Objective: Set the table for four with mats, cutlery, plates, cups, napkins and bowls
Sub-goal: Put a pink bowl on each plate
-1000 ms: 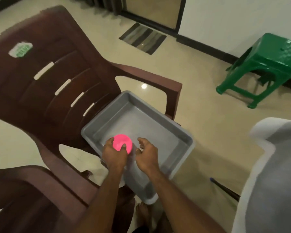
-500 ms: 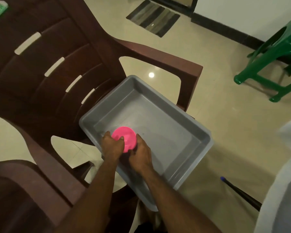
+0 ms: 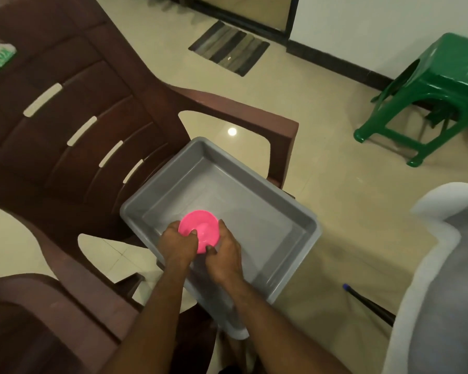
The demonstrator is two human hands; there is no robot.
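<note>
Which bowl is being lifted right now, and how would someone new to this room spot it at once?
Start at the big brown plastic chair; a grey rectangular tub sits on its seat. At the tub's near left corner, both hands, left hand and right hand, grip a small round pink bowl. It is the only bright pink thing in view and the only item in the tub.

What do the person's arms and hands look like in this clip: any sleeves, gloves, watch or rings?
Both forearms are bare as far as the frame shows, with no sleeve in view. The left hand and right hand wear no gloves. No watch, bracelet or ring shows on either wrist or on the fingers that can be seen, though some fingers are hidden.
</note>
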